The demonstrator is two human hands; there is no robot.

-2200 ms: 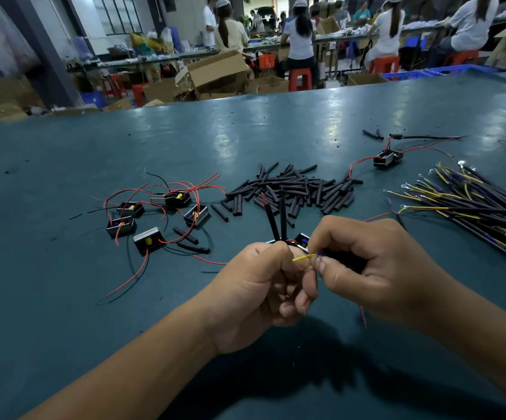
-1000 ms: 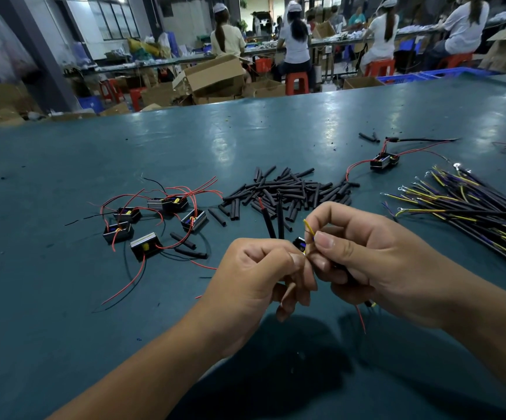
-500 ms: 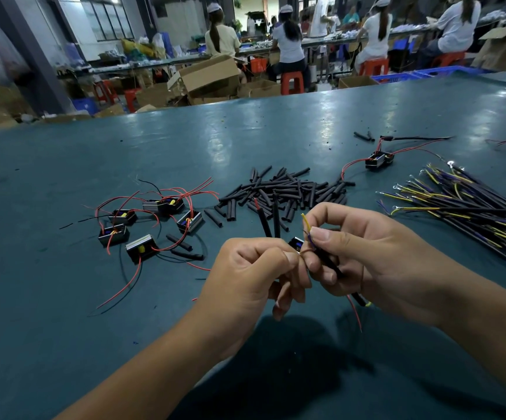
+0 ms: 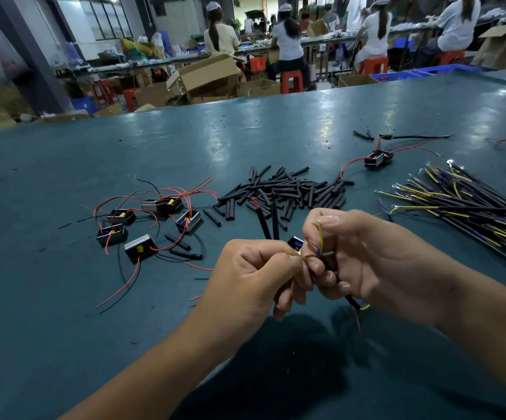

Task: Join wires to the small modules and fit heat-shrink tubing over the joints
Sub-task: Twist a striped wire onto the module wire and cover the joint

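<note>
Head view: left hand [image 4: 254,277] grips module [image 4: 294,242]; right hand [image 4: 376,262] pinches yellow-purple wire [image 4: 320,237].

Both hands meet over the near middle of the table [image 4: 63,298]: left hand [image 4: 254,277] curled round a small module [image 4: 294,242] with two black tubes [image 4: 271,218] sticking up from the fist, right hand [image 4: 376,262] pinching a black cable with yellow and purple cores [image 4: 320,237] against it. Toward the left edge sits a cluster of modules with red leads [image 4: 151,221]; centre has the heat-shrink pile [image 4: 288,192]. One lone module [image 4: 378,158] lies beyond the pile, cable bundle [image 4: 469,213] at the right edge.
</note>
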